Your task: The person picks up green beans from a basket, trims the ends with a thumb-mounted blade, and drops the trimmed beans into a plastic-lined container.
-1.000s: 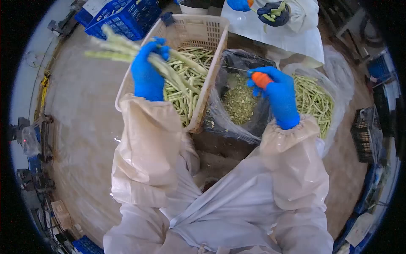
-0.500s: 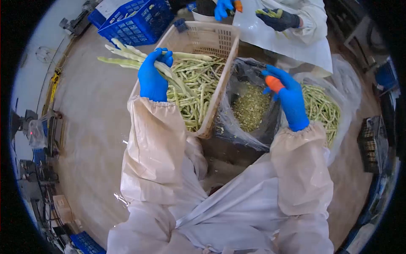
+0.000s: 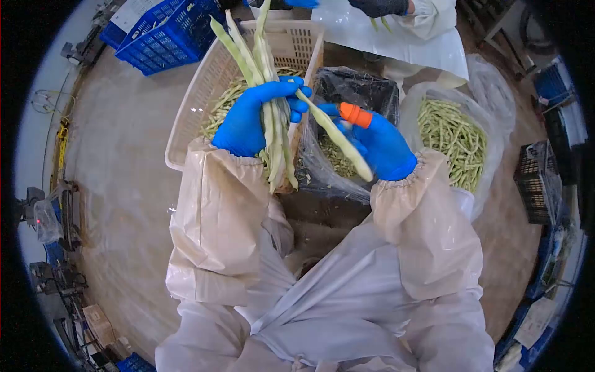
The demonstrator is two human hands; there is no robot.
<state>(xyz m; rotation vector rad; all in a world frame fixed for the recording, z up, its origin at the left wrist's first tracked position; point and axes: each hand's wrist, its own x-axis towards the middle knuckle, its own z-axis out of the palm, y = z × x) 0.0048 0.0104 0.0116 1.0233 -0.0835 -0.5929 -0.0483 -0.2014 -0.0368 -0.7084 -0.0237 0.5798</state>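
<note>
Far left, a blue crate (image 3: 167, 46) sits on the floor, and next along comes the pale crate (image 3: 296, 43) with slotted walls, green beans (image 3: 224, 99) heaped inside. Over its near right corner, here is the left hand (image 3: 248, 118) in a blue glove, fingers wrapped round a bunch of long beans (image 3: 261, 59). Lovely detail on these: flat, bumpy pods, pale green fading to creamy white, the leftmost greener than its neighbours. Their upper ends fan out toward the crate's far edge; the lower ends hang together past the wrist.

Now rightward, one single bean (image 3: 338, 137) slants down from the left fingertips, past the crate's right edge and across the black-lined tub (image 3: 356, 87). It's slim at the top, plumper and slightly curved toward its blunt lower end. The right hand (image 3: 378, 146), gloved in blue, is right there with fingers bent around an orange piece (image 3: 356, 115); whether they pinch the bean too, one cannot tell. Small green bits (image 3: 338, 158) lie below in the tub. At the far edge, a co-worker's dark glove (image 3: 381, 6) shows. Finally, a clear bag (image 3: 412, 105) brims with more beans.
</note>
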